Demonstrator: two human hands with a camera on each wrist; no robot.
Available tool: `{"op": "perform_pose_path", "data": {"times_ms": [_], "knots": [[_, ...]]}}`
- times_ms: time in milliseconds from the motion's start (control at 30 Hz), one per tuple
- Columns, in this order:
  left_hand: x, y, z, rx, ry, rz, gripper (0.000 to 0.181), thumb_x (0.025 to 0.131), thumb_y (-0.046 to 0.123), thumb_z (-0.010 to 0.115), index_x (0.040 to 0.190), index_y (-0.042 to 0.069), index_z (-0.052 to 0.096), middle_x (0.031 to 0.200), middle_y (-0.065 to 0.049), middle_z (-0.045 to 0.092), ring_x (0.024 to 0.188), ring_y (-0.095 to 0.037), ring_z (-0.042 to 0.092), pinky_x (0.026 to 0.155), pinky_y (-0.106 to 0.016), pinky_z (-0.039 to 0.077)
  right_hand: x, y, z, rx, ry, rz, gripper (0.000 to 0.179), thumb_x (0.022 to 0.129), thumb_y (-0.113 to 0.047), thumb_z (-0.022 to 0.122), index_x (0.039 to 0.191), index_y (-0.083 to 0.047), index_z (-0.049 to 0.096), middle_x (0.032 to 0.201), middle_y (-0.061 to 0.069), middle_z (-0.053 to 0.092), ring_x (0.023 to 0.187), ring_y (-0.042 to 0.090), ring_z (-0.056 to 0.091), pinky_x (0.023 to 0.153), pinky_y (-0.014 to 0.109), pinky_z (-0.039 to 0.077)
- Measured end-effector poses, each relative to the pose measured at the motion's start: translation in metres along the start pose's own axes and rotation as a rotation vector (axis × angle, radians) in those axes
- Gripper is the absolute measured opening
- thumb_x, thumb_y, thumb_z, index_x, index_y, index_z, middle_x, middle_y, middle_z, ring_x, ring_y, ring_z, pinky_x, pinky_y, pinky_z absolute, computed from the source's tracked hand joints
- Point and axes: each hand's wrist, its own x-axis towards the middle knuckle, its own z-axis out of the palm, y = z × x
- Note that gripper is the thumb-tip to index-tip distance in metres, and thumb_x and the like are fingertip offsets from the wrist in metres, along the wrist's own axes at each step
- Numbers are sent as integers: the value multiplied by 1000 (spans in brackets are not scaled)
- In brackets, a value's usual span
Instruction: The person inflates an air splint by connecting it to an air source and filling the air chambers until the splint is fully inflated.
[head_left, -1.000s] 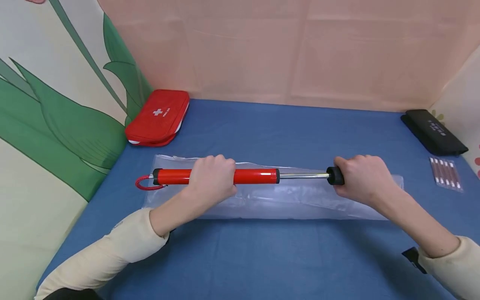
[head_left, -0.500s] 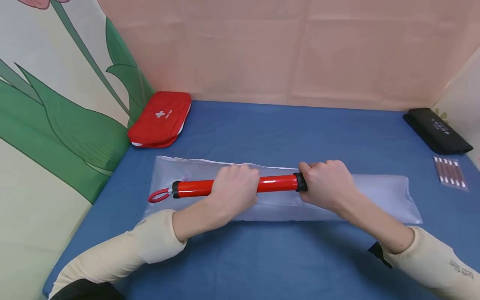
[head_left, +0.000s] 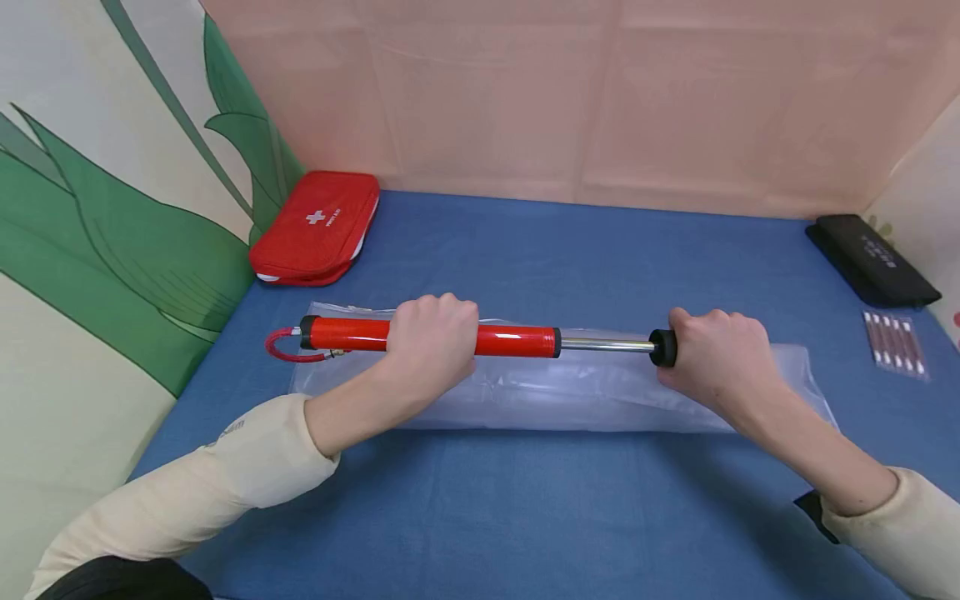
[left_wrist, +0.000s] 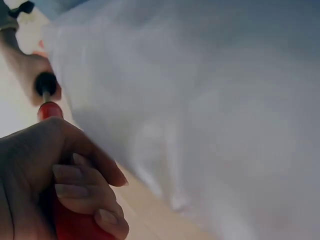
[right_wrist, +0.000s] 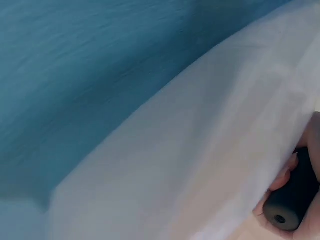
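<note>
Head view: looking down on blue cloth (head_left: 487, 508), lower frame.
Thin red looped hose (head_left: 295, 358): doubled back at the pump's end, left of frame.
Red soft-sided first-aid case (head_left: 318, 233): lying upper left, well apart from both hands.
Left hand (head_left: 432, 343): clenched round the glossy red cylindrical hand pump (head_left: 517, 341), centre of frame, held nearly level.
Clear plastic bag (head_left: 555, 400): spread flat beneath; contact with pump hard to tell.
Shiny metal rod (head_left: 606, 344): showing right of the barrel, so drawn out, though perhaps not fully.
Right hand (head_left: 716, 358): curled firmly round the black cylindrical handle (head_left: 663, 348), right of centre.
Black fabric pouch (head_left: 873, 260) and clear packet of white-tipped swabs (head_left: 896, 344): resting at far right, untouched.
Step in hand: probably working the pump, at an outward pull of the stroke.
Next move: likely calling for a straight inward push on the handle, with barrel braced firmly and rod kept in line against bending.
</note>
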Motion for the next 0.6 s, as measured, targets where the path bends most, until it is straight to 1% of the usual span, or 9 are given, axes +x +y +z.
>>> {"op": "perform_pose_path", "data": {"times_ms": [100,200,267,367,433,500,567,600], "knots": [[3,9,-5,11,-20,-14,40,66,26,86,98,6,72,73,-8,63,55,-21,57,59,-37,57,7,-13,-3,13,-37,6,27,68,-8,70,64,-9,44,49,1,34,43,17,32,39,29,27],[6,17,-6,19,-10,-19,36,67,24,85,97,7,73,71,-7,62,53,-19,56,57,-35,56,15,-30,-6,3,-58,6,24,68,-7,70,64,-8,46,50,3,35,43,18,33,39,29,31],[7,22,-5,21,11,-22,33,68,23,84,94,7,73,67,-6,60,51,-18,54,53,-33,55,20,-43,-6,1,-68,9,22,68,-8,72,68,-5,50,51,4,37,42,18,36,39,29,34],[5,26,2,27,37,-23,21,68,19,82,83,8,70,58,-4,52,45,-15,47,45,-28,49,27,-65,-1,-7,-92,1,24,66,-12,77,74,-3,55,53,5,42,43,18,41,40,30,41],[1,25,7,35,27,-23,15,69,16,79,73,9,66,52,-1,44,43,-13,41,41,-25,43,30,-80,4,-1,-110,-14,24,66,-13,76,72,-4,55,53,5,41,43,17,42,40,30,41],[-4,20,10,38,4,-16,17,70,16,77,67,10,61,50,0,39,42,-12,38,39,-24,39,31,-91,7,-2,-118,-31,24,65,-13,75,68,-6,52,52,4,40,42,17,41,40,29,41],[-8,12,9,27,-21,-9,20,68,19,79,68,10,61,52,-1,40,43,-12,39,41,-25,42,32,-96,5,-6,-141,-29,25,65,-14,74,65,-9,50,51,3,40,43,17,42,40,29,40],[-10,7,7,20,-30,-9,23,67,23,81,71,9,63,53,-1,43,44,-13,42,43,-27,45,32,-94,3,-16,-149,-18,24,65,-14,73,65,-9,50,51,3,40,43,17,42,40,29,39]]}}
